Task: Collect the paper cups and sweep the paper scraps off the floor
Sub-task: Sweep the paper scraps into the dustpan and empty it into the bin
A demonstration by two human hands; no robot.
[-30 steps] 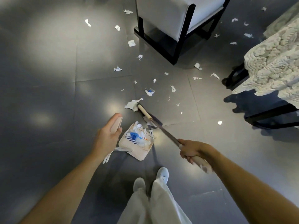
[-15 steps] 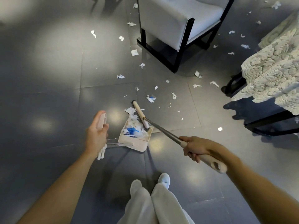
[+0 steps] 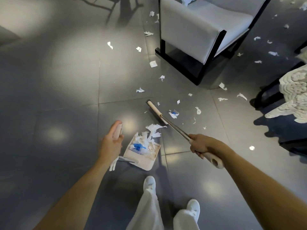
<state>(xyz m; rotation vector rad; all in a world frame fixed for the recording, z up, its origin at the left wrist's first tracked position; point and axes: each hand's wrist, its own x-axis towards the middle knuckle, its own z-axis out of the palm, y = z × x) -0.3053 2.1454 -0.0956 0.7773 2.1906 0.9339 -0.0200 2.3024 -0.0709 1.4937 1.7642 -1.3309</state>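
Observation:
A beige dustpan point(image 3: 144, 159) stands on the grey tiled floor in front of my feet, holding white and blue paper scraps point(image 3: 141, 145). My left hand point(image 3: 111, 143) grips the dustpan's upright handle. My right hand point(image 3: 200, 145) grips the broom's handle; the broom head point(image 3: 153, 109) rests on the floor beyond the pan. A larger white scrap point(image 3: 154, 128) lies at the pan's mouth. Several torn scraps are scattered ahead, among them a blue-and-white scrap point(image 3: 173, 113). No paper cup is visible.
A white armchair point(image 3: 199, 30) on a black frame stands ahead, with scraps around it. A carved white table edge point(image 3: 292, 95) on dark legs is at the right. My white shoes point(image 3: 150, 182) are just behind the pan. Open floor lies to the left.
The broom head has moved away from the dustpan to the floor beyond it. The view has tilted up, showing more of the armchair. Both hands keep their holds.

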